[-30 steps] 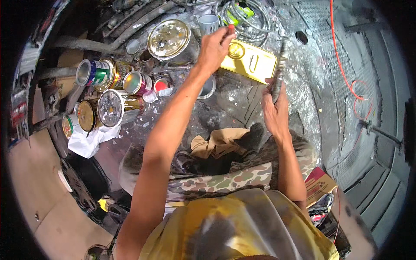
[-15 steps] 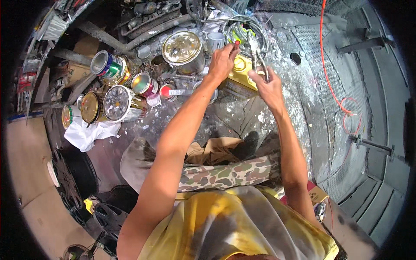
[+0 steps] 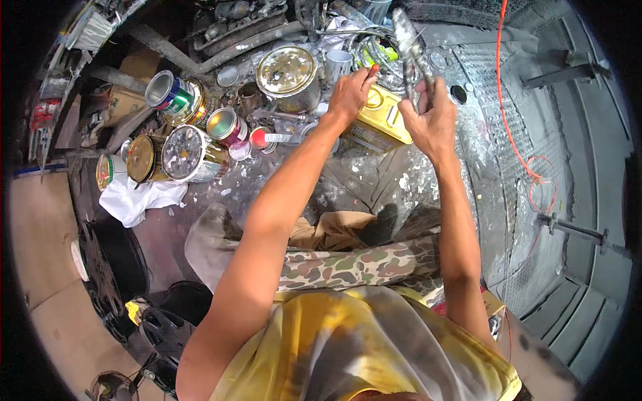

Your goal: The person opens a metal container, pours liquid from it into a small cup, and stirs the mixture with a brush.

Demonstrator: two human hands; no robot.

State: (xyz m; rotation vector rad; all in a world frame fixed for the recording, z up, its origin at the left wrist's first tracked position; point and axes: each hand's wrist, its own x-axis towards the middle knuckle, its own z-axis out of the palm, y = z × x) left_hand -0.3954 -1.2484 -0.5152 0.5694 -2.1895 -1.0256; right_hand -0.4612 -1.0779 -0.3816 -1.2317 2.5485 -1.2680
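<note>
Grey, paint-spattered floor (image 3: 374,184) fills the middle of my view. Nearest to me on the feed is the yellow-and-grey shirt (image 3: 374,334), then camouflage fabric (image 3: 348,267) across the lap, and past it a crumpled brown cloth (image 3: 334,229). Farther out I have both hands over the work. My left hand (image 3: 350,95) is curled, its fingertips pinched on a small red piece (image 3: 374,69). My right hand (image 3: 433,120) is wrapped around a paint-caked grey tool (image 3: 406,39), whose two long arms point away from me and stand apart. Between the hands, on the floor, sits a yellow tin (image 3: 381,125); from up here I cannot tell whether either hand touches it. Off to the left I count several paint cans (image 3: 183,154) grouped close together. Beyond the left hand stands a large lidded can (image 3: 287,70), and behind the tin lies a coiled hose (image 3: 404,63).
</note>
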